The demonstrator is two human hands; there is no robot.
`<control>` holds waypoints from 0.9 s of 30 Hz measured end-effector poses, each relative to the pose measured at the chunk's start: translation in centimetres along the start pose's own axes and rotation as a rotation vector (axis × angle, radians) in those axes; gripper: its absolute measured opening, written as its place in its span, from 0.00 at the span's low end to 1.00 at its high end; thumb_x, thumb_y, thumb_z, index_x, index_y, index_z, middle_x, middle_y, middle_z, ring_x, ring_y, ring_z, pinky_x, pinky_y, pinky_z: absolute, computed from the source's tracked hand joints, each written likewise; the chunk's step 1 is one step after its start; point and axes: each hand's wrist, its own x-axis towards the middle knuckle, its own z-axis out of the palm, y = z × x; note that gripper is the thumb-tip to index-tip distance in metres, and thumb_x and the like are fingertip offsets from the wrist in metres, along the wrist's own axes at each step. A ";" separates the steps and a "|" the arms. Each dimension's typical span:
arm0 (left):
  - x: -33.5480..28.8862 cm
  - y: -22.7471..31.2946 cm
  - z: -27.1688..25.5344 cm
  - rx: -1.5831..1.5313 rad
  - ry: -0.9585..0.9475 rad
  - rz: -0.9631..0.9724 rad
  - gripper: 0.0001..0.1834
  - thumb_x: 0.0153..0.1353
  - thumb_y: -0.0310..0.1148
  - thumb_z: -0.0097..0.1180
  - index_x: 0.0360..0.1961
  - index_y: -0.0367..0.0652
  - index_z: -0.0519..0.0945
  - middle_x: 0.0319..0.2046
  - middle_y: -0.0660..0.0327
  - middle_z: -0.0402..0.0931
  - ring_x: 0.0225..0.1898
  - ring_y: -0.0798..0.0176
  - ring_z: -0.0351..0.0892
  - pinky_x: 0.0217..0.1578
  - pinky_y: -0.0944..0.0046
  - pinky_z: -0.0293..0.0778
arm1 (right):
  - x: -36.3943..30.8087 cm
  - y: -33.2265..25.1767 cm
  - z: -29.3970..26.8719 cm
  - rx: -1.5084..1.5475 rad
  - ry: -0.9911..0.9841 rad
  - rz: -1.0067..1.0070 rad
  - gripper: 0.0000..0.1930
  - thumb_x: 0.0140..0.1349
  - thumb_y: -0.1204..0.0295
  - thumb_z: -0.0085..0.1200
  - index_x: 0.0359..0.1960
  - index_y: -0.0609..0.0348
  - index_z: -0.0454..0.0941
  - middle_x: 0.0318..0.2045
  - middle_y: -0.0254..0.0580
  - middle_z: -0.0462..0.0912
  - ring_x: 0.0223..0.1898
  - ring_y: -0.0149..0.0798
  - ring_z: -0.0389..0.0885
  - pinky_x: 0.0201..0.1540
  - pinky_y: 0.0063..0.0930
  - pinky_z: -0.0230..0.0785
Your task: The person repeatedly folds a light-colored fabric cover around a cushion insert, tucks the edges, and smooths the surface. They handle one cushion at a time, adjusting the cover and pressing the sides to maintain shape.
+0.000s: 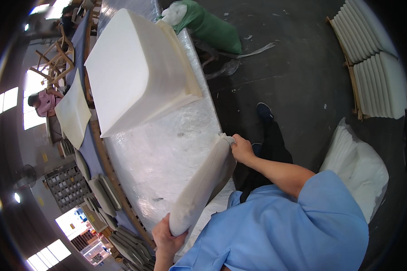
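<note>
An off-white, fabric-covered cushion is tilted on edge between my two hands, over the near side of the plastic-wrapped table. My left hand wraps round its lower left end, thumb and fingers on either side. At the upper right end, my right hand is closed on a bunched corner of the fabric. The cushion's underside is mostly hidden. Farther along the same table stands a tall stack of white foam sheets, with yellowish layers on its right side.
A green sack with white stuffing lies beyond the table's right edge. Clear-bagged white padding and pallets of white slabs stand on the right. Grey cushions line a bench at left, where a person in pink works.
</note>
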 end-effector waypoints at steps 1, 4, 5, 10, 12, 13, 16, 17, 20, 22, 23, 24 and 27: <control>-0.1 0.1 0.5 0.004 -0.041 0.032 0.37 0.42 0.33 0.80 0.57 0.36 0.80 0.41 0.46 0.87 0.43 0.42 0.88 0.45 0.52 0.82 | 0.0 0.7 0.0 0.006 0.020 0.003 0.09 0.69 0.70 0.52 0.45 0.60 0.78 0.42 0.62 0.86 0.48 0.66 0.84 0.51 0.57 0.73; 0.8 0.3 1.2 -0.091 -0.221 0.087 0.36 0.47 0.34 0.80 0.59 0.37 0.81 0.46 0.47 0.86 0.50 0.46 0.87 0.51 0.54 0.81 | -0.5 3.3 -0.2 0.025 0.086 0.044 0.10 0.70 0.66 0.54 0.42 0.60 0.80 0.40 0.58 0.86 0.46 0.62 0.85 0.48 0.55 0.74; 1.8 0.7 0.7 -0.193 -0.321 0.076 0.35 0.49 0.33 0.79 0.59 0.37 0.81 0.48 0.48 0.86 0.52 0.48 0.87 0.53 0.56 0.81 | -0.8 4.5 -0.1 0.031 0.104 0.066 0.11 0.70 0.65 0.54 0.41 0.60 0.80 0.39 0.55 0.87 0.45 0.61 0.85 0.48 0.54 0.74; 10.3 -5.9 4.1 -0.593 -0.787 -0.059 0.23 0.68 0.35 0.65 0.63 0.40 0.81 0.53 0.55 0.87 0.52 0.61 0.86 0.54 0.60 0.80 | 1.0 9.4 2.4 0.427 0.185 0.278 0.14 0.73 0.62 0.54 0.39 0.62 0.80 0.33 0.50 0.84 0.34 0.48 0.82 0.39 0.44 0.70; 16.5 -6.0 9.6 -0.379 -0.765 -0.005 0.22 0.71 0.35 0.61 0.64 0.43 0.80 0.50 0.55 0.88 0.41 0.62 0.87 0.47 0.60 0.81 | 1.8 9.9 4.4 0.672 0.276 0.329 0.15 0.75 0.62 0.52 0.38 0.63 0.79 0.34 0.48 0.85 0.33 0.45 0.82 0.39 0.45 0.69; 19.1 -6.7 13.4 -0.250 -0.698 0.086 0.23 0.70 0.32 0.59 0.65 0.44 0.79 0.53 0.55 0.87 0.32 0.63 0.85 0.41 0.59 0.80 | 1.8 9.1 4.9 0.739 0.266 0.396 0.17 0.77 0.62 0.48 0.40 0.65 0.81 0.38 0.47 0.87 0.38 0.44 0.84 0.43 0.44 0.72; 26.3 -4.4 22.1 -0.222 -0.624 0.255 0.30 0.66 0.24 0.54 0.70 0.45 0.74 0.65 0.51 0.77 0.49 0.54 0.86 0.52 0.54 0.80 | 4.2 10.2 8.7 0.905 0.436 0.586 0.17 0.77 0.62 0.47 0.45 0.65 0.83 0.43 0.52 0.88 0.45 0.48 0.86 0.49 0.43 0.74; 27.4 -5.4 24.6 -0.182 -0.557 0.353 0.31 0.65 0.22 0.53 0.71 0.46 0.73 0.67 0.50 0.75 0.51 0.53 0.86 0.53 0.53 0.80 | 4.0 8.9 8.9 0.827 0.373 0.621 0.19 0.78 0.61 0.47 0.48 0.66 0.84 0.47 0.57 0.88 0.52 0.52 0.86 0.54 0.43 0.75; 28.1 -4.2 28.5 0.007 -0.544 0.409 0.30 0.65 0.22 0.54 0.69 0.49 0.75 0.63 0.48 0.77 0.52 0.48 0.85 0.53 0.49 0.80 | 2.7 7.3 7.7 0.702 0.415 0.641 0.23 0.79 0.57 0.46 0.48 0.67 0.84 0.48 0.59 0.87 0.53 0.55 0.86 0.55 0.45 0.74; 27.8 -2.1 28.8 0.118 -0.547 0.358 0.25 0.65 0.25 0.56 0.64 0.49 0.78 0.57 0.48 0.79 0.52 0.43 0.83 0.54 0.47 0.79 | 1.8 7.6 6.8 0.650 0.393 0.658 0.28 0.80 0.52 0.42 0.49 0.68 0.84 0.48 0.60 0.87 0.53 0.56 0.85 0.57 0.45 0.73; 27.2 -1.7 28.8 0.138 -0.522 0.328 0.21 0.65 0.27 0.58 0.60 0.48 0.80 0.54 0.48 0.80 0.51 0.41 0.83 0.53 0.46 0.79 | 0.9 7.0 6.2 0.692 0.382 0.685 0.28 0.81 0.51 0.41 0.49 0.68 0.85 0.49 0.60 0.87 0.53 0.56 0.85 0.57 0.45 0.73; 26.7 -1.4 29.0 0.162 -0.505 0.307 0.18 0.65 0.28 0.59 0.56 0.48 0.82 0.52 0.48 0.81 0.50 0.40 0.82 0.52 0.45 0.79 | -0.1 6.6 5.7 0.741 0.378 0.719 0.29 0.81 0.51 0.41 0.49 0.68 0.85 0.49 0.60 0.87 0.53 0.56 0.85 0.57 0.45 0.73; 25.7 -1.9 30.1 0.143 -0.424 0.363 0.08 0.65 0.33 0.61 0.43 0.43 0.84 0.44 0.50 0.82 0.46 0.39 0.83 0.49 0.43 0.78 | -1.2 6.5 5.5 0.824 0.433 0.707 0.33 0.79 0.46 0.42 0.48 0.68 0.85 0.49 0.59 0.87 0.52 0.56 0.86 0.58 0.45 0.73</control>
